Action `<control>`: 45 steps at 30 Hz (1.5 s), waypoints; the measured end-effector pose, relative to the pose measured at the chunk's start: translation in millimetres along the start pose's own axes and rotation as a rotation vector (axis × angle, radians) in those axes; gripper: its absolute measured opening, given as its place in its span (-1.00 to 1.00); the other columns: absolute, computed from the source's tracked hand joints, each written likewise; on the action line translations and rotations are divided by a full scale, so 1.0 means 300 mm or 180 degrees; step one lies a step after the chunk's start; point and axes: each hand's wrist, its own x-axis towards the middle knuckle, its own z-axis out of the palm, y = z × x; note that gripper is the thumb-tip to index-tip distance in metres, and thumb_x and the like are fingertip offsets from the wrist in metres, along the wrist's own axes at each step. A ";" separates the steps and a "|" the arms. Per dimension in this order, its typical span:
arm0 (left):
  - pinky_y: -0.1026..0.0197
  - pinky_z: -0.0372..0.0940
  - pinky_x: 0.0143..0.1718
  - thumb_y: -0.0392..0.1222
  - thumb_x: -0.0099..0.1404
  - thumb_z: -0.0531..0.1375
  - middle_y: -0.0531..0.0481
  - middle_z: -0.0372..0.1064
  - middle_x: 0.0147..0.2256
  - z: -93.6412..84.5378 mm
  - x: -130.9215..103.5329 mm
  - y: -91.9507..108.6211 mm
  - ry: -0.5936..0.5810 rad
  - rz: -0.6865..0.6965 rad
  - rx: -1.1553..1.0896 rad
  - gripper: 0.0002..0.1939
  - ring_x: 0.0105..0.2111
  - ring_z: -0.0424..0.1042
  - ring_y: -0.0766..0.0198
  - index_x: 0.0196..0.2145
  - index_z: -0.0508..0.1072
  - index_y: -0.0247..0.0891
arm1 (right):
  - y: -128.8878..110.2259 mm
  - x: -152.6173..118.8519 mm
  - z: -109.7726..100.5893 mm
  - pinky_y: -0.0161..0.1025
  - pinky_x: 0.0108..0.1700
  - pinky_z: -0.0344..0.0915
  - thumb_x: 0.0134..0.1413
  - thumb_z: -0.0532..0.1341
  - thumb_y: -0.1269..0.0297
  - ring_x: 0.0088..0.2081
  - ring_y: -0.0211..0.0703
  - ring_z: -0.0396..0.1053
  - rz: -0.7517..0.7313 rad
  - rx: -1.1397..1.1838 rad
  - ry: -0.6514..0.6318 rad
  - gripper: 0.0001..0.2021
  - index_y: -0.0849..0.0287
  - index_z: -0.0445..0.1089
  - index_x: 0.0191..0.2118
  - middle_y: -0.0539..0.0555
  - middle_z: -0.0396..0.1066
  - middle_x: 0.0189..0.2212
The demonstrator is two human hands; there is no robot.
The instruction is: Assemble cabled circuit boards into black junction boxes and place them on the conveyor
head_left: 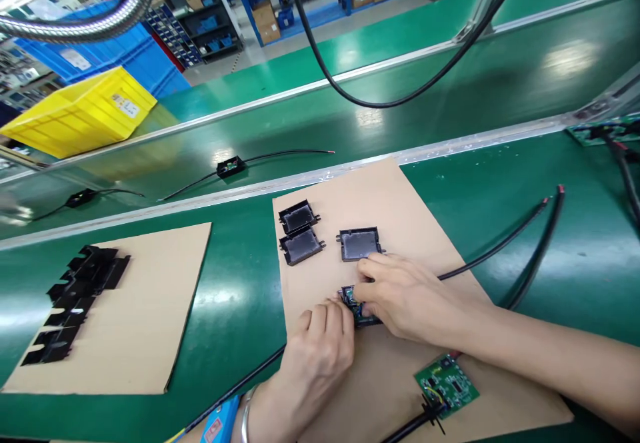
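My left grip holds the board-filled black case by its left end; my right grip overlaps its right side, pinching or not, I can't tell.

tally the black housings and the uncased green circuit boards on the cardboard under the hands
Black housings lying beyond the hands: 3
Black housing between the left hand and right hand: 1
Uncased green circuit board: 1
Total: 5
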 end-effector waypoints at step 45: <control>0.01 0.33 0.01 -0.40 0.37 0.00 -0.12 0.31 0.10 0.072 0.026 -0.012 0.0104 0.0852 -0.1974 -0.75 -0.01 0.28 0.06 -0.09 0.41 -0.35 | 0.007 -0.137 -0.101 -0.20 -0.33 0.07 -0.05 0.04 0.63 -0.32 -0.12 0.28 0.0532 -0.0073 -0.0738 -0.78 0.18 0.29 -0.36 0.05 0.35 -0.36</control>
